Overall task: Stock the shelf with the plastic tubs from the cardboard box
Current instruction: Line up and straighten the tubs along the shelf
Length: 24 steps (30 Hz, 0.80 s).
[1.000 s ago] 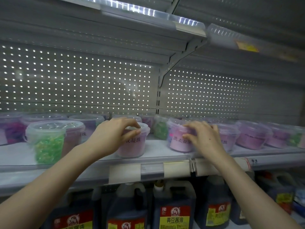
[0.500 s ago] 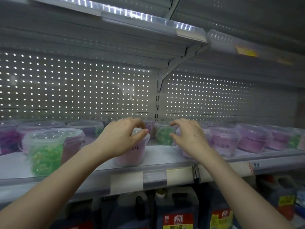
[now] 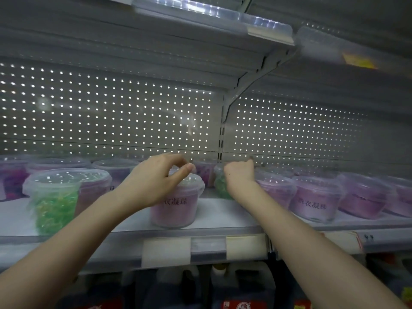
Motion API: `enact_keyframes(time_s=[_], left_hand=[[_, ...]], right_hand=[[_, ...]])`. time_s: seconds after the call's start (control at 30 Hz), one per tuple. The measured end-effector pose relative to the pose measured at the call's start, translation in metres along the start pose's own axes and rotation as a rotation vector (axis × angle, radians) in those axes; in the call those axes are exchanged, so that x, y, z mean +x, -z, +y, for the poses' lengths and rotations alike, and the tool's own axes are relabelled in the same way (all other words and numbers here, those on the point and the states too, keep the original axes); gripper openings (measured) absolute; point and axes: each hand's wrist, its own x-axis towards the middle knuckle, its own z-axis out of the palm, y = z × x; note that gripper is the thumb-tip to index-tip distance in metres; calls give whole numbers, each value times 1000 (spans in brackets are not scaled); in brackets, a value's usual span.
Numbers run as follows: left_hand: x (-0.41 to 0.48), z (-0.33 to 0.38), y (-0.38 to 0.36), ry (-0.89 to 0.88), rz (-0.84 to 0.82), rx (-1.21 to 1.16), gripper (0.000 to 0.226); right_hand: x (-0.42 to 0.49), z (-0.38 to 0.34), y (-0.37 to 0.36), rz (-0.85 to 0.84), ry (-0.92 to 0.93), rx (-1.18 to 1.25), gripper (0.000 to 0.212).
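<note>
A pink plastic tub with a clear lid and dark printed characters stands near the shelf's front edge. My left hand covers its upper left side, fingers and thumb curled over the lid. My right hand reaches deep toward the back of the shelf, between a green tub and a pink tub. Its fingers point away from me and are mostly hidden, so what they touch is unclear. The cardboard box is out of view.
A green-filled tub stands at the front left, with several purple tubs behind it. More pink tubs line the right side. The perforated back panel and an upper shelf close the space. Dark jugs stand below.
My right hand has moved from the front of the shelf toward the back. My left hand stays at the pink tub. The view has moved closer and tilted up.
</note>
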Motion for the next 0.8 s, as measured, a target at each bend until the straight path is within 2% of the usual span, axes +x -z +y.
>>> enact_keyframes(time_s=[0.07,0.17,0.27,0.37,0.5,0.57,0.67,0.8], left_hand=[[1,-4,-1,0,2,-20,33],[2,-6,-4,-4,14,-21,37],[0,-10,-6,-8,26,-27,29],[-1,-15,-6,5,24,-22,34],[-2,-14,-6,11,33,-54,50],[-3,-13,-7,6,27,-67,47],[-6,-13,-6,-1,11,-66,48],[-13,-15,-2,-5,12,-69,54]], right_hand=[[-1,-4,5,49,46,12,31],[-5,-17,10,122,128,53,16],[3,-29,3,146,163,113,24],[12,-26,-4,162,144,263,15],[4,-3,-2,58,85,523,41],[-2,6,-4,59,57,455,42],[-6,7,-9,68,39,347,29],[-2,-1,-4,91,40,353,20]])
